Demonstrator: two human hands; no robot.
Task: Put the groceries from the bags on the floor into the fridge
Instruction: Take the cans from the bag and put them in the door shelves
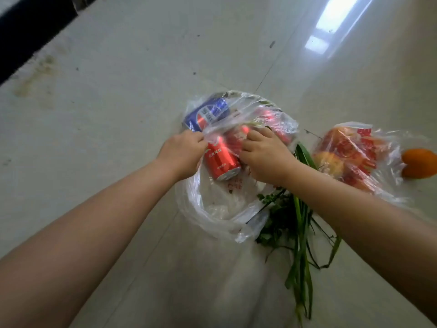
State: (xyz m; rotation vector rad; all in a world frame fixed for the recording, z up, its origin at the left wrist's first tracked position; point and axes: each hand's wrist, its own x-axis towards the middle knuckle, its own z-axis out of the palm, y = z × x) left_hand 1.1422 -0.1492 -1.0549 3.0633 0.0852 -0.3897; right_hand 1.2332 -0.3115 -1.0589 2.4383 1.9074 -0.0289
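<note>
A clear plastic bag point(212, 209) lies open on the floor with drink cans in it. A red can point(221, 162) lies at the bag's mouth and a blue can point(205, 113) sits further back under the plastic. More red cans show blurred behind. My left hand point(182, 153) pinches the bag's film beside the red can. My right hand point(264, 155) reaches into the bag, fingers curled over the red cans; what it holds is hidden. Green onions and herbs point(300, 233) lie under my right forearm.
A second clear bag point(354, 159) with red print holds round fruit at the right. Two orange fruits point(419, 163) lie loose on the floor beside it. Pale tiled floor point(118, 114) surrounds everything; a dark edge point(28, 27) runs along the top left.
</note>
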